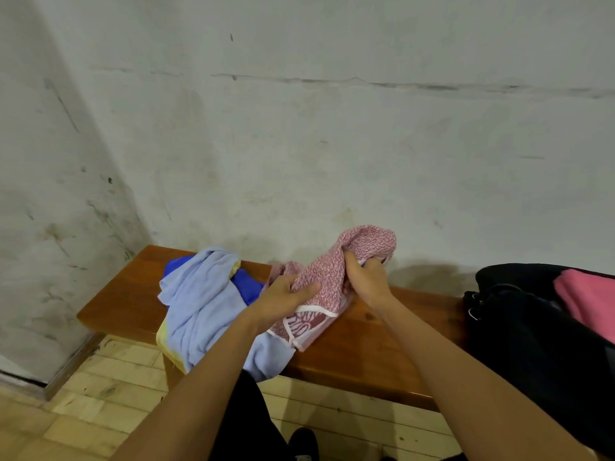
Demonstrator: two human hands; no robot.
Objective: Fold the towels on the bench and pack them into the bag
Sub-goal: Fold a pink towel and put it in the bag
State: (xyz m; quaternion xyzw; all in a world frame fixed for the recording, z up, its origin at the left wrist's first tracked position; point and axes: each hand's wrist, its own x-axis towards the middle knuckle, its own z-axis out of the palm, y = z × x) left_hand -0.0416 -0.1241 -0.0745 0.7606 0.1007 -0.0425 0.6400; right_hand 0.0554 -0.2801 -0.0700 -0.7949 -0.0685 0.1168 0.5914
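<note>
A pink speckled towel with a white-trimmed patterned end is lifted off the wooden bench. My left hand grips its lower part and my right hand clutches its bunched upper part. Left of it a light blue towel lies crumpled, draped over the bench's front edge, with a darker blue cloth and a bit of yellow under it. The black bag stands open at the bench's right end with a folded pink towel inside.
A stained white wall runs right behind the bench and meets a side wall at the left corner. Pale floor tiles lie below. My dark trouser leg and shoe stand close to the bench front.
</note>
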